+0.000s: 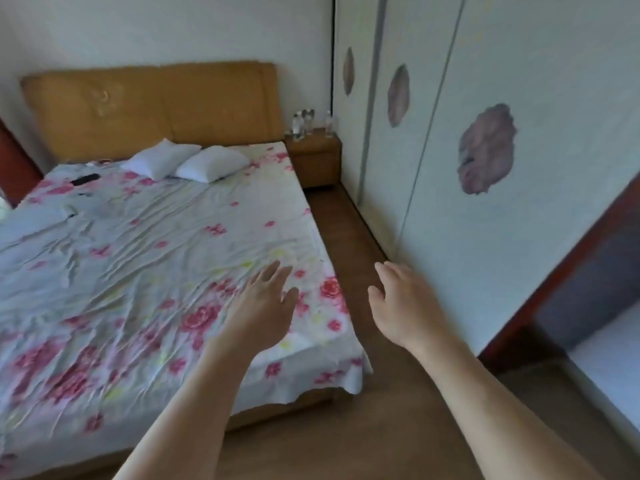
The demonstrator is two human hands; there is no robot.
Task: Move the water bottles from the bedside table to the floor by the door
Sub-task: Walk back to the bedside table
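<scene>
Water bottles stand on the far bedside table, between bed and wardrobe, well apart from the near left hand and right hand, both spread and empty; the move looks not yet begun.

Clear plastic water bottles, wooden bedside table, crumpled cloth sheet

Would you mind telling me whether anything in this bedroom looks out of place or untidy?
The floral sheet is heavily wrinkled, its near corner hanging loose. A dark object lies on it left of the pillows. The water bottles stand upright on the bedside table.
</scene>
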